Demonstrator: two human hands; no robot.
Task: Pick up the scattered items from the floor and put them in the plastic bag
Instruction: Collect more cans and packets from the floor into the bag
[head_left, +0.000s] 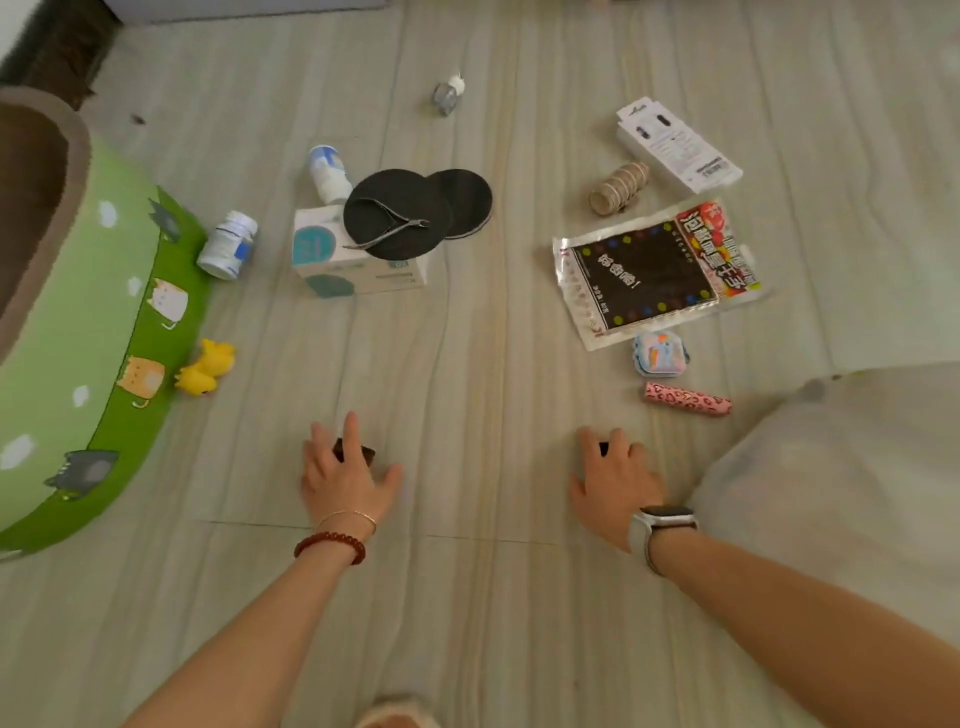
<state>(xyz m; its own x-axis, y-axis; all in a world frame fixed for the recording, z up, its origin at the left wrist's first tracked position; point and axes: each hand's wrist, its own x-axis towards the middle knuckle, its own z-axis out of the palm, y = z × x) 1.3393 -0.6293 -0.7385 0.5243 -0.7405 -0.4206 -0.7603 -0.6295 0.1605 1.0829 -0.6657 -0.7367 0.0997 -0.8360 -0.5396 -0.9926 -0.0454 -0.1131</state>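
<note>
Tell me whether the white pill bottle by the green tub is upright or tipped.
Tipped: the pill bottle leans against the green tub, cap up.

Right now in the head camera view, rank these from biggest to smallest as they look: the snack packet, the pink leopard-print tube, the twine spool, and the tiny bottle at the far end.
1. Snack packet, clearly largest.
2. Pink leopard-print tube and twine spool: they look alike, so no ranking; the spool also lies farther away.
3. Tiny bottle, smallest, though it lies farthest from the camera.
</note>
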